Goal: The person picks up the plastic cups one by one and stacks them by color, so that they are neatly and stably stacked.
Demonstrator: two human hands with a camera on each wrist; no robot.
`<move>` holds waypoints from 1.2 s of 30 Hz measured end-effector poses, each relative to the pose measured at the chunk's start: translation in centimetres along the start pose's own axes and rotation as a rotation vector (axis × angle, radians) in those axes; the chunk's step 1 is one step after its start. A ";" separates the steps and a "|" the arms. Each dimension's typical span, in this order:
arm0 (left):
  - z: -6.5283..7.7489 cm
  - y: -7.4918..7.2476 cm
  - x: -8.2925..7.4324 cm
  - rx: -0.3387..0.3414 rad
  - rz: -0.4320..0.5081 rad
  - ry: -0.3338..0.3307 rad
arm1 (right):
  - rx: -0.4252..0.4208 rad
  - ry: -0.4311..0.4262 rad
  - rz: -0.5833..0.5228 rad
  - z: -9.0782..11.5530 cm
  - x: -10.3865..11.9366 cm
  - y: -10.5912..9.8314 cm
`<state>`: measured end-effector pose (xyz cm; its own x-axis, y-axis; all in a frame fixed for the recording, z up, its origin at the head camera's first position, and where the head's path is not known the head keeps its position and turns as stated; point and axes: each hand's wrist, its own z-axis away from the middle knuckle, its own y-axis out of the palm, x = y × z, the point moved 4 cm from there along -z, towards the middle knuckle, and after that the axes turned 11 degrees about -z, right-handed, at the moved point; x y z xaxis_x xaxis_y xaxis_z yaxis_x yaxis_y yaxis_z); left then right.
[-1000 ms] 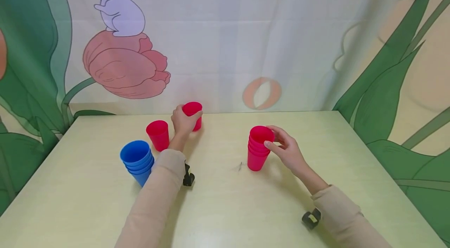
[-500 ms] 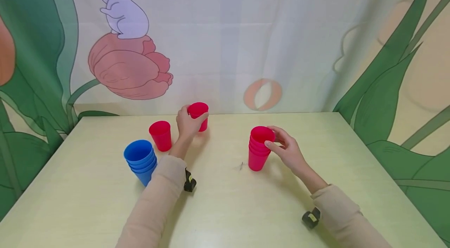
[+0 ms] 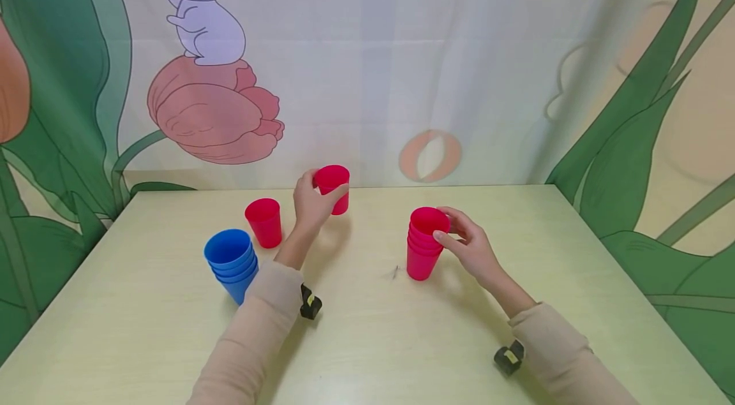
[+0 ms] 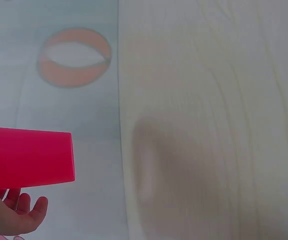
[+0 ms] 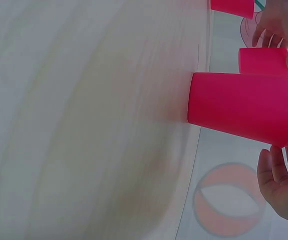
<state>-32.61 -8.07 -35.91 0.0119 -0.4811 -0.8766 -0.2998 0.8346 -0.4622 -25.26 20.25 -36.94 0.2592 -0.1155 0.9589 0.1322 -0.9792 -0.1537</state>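
Note:
My left hand (image 3: 312,206) grips a red plastic cup (image 3: 333,178) near the table's back edge. In the left wrist view this red cup (image 4: 31,156) is held off the table, its shadow apart from it. To the right, an upright stack of several red cups (image 3: 422,259) stands on the table. My right hand (image 3: 472,247) holds that stack near its top, thumb in front and fingers behind. The right wrist view shows the stack's lowest cup (image 5: 239,105) with its base at the table, and several fingers of the right hand (image 5: 284,187) beside it.
A single red cup (image 3: 265,224) stands upright at the left. In front of it is a stack of several blue cups (image 3: 232,261), partly hidden by the left sleeve (image 3: 252,328). The pale table (image 3: 367,328) meets a printed curtain (image 3: 367,73) at the back.
My left hand has moved the red cup to the right and slightly up, off the table. The right hand and its stack stay in place. The view has shifted a little.

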 end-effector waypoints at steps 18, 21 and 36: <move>2.4 -0.2 -3.1 0.044 0.025 0.168 | 0.001 0.006 -0.011 0.1 0.1 -0.1; 2.8 -0.2 -3.6 0.048 0.014 0.205 | 0.002 0.004 -0.014 0.1 0.0 -0.1; 4.7 -0.5 -6.5 0.067 0.032 0.358 | 0.007 -0.001 -0.018 0.0 -0.1 0.0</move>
<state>-28.04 -4.07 -30.66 -0.3343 -0.5082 -0.7937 -0.2314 0.8606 -0.4536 -25.30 20.24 -37.00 0.2578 -0.0974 0.9613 0.1439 -0.9799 -0.1379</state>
